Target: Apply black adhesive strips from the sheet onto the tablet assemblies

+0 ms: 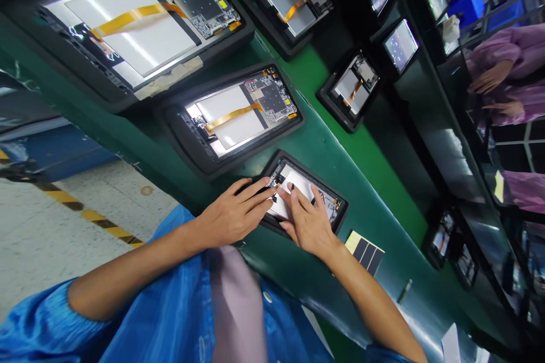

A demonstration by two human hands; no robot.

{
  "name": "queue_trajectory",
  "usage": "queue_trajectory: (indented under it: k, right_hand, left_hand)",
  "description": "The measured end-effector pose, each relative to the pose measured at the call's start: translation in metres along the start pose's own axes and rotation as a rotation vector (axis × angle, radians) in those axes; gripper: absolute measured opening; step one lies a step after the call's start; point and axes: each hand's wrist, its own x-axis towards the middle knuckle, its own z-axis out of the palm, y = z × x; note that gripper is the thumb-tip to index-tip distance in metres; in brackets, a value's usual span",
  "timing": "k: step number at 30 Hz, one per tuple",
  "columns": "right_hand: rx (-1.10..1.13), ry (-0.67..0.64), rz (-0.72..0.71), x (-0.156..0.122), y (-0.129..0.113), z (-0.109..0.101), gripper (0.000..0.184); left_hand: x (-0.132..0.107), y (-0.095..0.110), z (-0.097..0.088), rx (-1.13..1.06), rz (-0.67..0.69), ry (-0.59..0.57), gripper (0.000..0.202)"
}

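Open tablet (301, 179) lies in a black tray (346, 205) on the green bench (326, 156), directly before the person in the blue jacket (170, 300). Both hands work close together over it, fingertips almost meeting near one end of its white panel. Left hand (236, 211) reaches in from the side, fingers stretched forward, tips at the tablet's end; cannot tell whether they pinch any small part, as the fingers cover the spot. Right hand (311, 220) is spread, not clamped, fingers resting over the panel and thumb near the edge. Just beside the right forearm: a sheet with dark strips (365, 253). Beyond the left hand sits another opened tablet (238, 116), an orange ribbon (232, 118) across it; a third opened tablet (136, 22) lies past that (same sort of ribbon). Across the bench, pink sleeves (517, 48) of a co-worker.
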Motion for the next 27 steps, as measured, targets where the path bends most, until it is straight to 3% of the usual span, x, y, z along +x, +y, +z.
queue_trajectory:
  k: [12, 27]
  right_hand:
    - [0.02, 0.004, 0.025, 0.0001, -0.004, 0.0017, 0.087]
    - [0.246, 0.113, 0.115, 0.0067, -0.0035, -0.0034, 0.08]
  left_hand:
    - [0.002, -0.0004, -0.0019, -0.039, -0.039, 0.003, 0.029]
    - [0.0049, -0.0026, -0.002, 0.022, -0.002, -0.053, 0.028]
